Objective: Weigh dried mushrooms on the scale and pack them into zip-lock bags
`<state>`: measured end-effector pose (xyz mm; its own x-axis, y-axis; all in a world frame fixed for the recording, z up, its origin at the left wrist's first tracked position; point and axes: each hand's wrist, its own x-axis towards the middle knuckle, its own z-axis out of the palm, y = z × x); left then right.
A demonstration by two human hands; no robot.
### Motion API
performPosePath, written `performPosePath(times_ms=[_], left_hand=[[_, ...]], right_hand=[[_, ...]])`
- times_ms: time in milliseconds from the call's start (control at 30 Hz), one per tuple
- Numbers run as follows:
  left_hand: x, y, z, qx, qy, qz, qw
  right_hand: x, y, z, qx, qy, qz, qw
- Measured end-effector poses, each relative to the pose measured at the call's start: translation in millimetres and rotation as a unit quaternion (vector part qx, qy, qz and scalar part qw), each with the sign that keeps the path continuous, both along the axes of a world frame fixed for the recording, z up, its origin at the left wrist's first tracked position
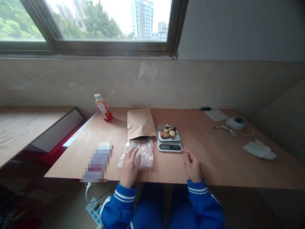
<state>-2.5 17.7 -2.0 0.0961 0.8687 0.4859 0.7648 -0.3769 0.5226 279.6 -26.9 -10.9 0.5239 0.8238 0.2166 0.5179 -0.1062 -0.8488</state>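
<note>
While brown pieces (168,131) sit heaped on the scale (170,147), the left hand (130,163) lies open over plastic bags (147,154). Right hand (193,166), loosely open, is by the scale's corner; best kept off for steady readings.

Blown-out daylight from the window (108,24) gives soft shadows, with blurred, stretched edges.
</note>
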Motion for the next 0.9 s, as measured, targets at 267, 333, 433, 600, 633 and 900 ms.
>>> performPosePath(times_ms=[267, 333, 433, 600, 633, 900], left_hand=[[-5.3, -12.2, 14.6, -0.055, 0.078, 0.005, 0.995], [-0.3, -23.3, 35.7, -0.056, 0.064, 0.019, 0.996], [14.9, -40.6, 67.6, -0.033, 0.010, -0.035, 0.999], [52.2, -54.4, 82.9, -0.016, -0.132, -0.152, 0.979], [58.9, -54.4, 79.8, -0.022, -0.152, -0.168, 0.974], [86.1, -27.5, 48.7, -0.041, -0.183, -0.272, 0.944]], right_hand=[[-58.1, -7.7, 27.8, 0.002, 0.060, 0.152, 0.987], [-75.6, -8.7, 39.9, 0.008, 0.080, 0.185, 0.979], [-95.1, -9.7, 56.4, 0.011, 0.131, 0.213, 0.968], [-99.9, -11.2, 70.9, 0.013, 0.238, 0.229, 0.944], [-96.8, -11.6, 72.1, 0.012, 0.252, 0.225, 0.941], [-64.1, -14.1, 65.5, 0.016, 0.259, 0.166, 0.952]])
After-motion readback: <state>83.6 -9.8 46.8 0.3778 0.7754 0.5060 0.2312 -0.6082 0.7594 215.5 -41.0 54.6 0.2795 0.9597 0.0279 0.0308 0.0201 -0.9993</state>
